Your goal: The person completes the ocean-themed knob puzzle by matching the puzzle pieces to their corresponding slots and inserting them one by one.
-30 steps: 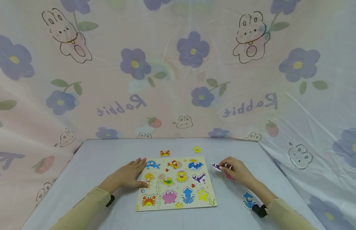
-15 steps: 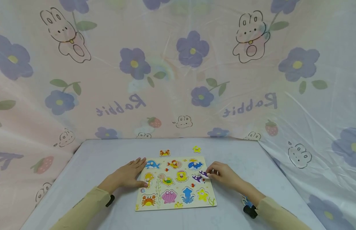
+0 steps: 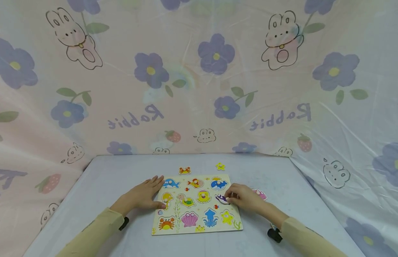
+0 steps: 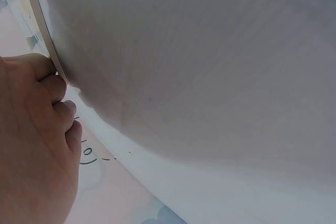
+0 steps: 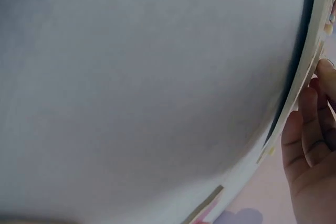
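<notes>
A wooden peg puzzle board (image 3: 215,230) with sea animals lies on the table. My left hand (image 3: 142,195) rests on its left edge, fingers extended and thumb over the corner of the yellow seahorse piece (image 3: 167,197). At the board's right side, my right hand (image 3: 247,197) pinches a purple-and-white whale-like puzzle piece (image 3: 222,199) over its matching picture; whether it sits flush cannot be seen. In the left wrist view, the left hand (image 4: 37,135) touches the board edge (image 4: 44,30). In the right wrist view, the right hand (image 5: 312,156) is partly cut off by the frame.
Loose on the table behind the board are a crab piece (image 3: 185,170) and a yellow starfish piece (image 3: 220,166). A pink piece (image 3: 261,194) lies right of the board, partly behind the right hand. The right forearm mostly covers a blue squid piece. A patterned curtain (image 3: 186,107) hangs behind.
My right hand has carried the purple whale-like piece leftward from beside the board onto its matching picture. The pink piece has come into view behind the hand. My left hand has stayed put.
</notes>
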Tool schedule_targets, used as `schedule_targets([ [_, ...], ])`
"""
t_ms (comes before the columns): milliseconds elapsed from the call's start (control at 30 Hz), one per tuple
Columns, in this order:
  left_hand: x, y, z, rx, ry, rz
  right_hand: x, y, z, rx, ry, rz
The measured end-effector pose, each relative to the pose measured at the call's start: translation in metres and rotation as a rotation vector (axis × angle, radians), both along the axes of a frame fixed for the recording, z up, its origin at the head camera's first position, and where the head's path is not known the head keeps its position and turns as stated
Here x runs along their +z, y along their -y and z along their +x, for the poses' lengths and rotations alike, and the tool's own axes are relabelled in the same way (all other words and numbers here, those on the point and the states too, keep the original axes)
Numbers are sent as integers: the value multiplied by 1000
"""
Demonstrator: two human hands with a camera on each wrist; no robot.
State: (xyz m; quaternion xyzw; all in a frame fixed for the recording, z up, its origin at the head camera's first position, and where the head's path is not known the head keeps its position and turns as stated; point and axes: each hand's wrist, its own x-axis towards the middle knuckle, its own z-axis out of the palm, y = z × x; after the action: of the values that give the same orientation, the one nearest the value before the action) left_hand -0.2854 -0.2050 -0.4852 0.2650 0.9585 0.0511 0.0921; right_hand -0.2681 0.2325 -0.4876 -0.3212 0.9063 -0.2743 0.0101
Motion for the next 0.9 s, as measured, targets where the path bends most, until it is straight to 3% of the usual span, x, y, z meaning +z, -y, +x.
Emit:
schedule_targets([
  [500,1,-1,-2,0,5,8,0,6,-2,39,-44,29],
  [900,1,-1,-1,2,15,6,-1,9,-3,24,38,13],
])
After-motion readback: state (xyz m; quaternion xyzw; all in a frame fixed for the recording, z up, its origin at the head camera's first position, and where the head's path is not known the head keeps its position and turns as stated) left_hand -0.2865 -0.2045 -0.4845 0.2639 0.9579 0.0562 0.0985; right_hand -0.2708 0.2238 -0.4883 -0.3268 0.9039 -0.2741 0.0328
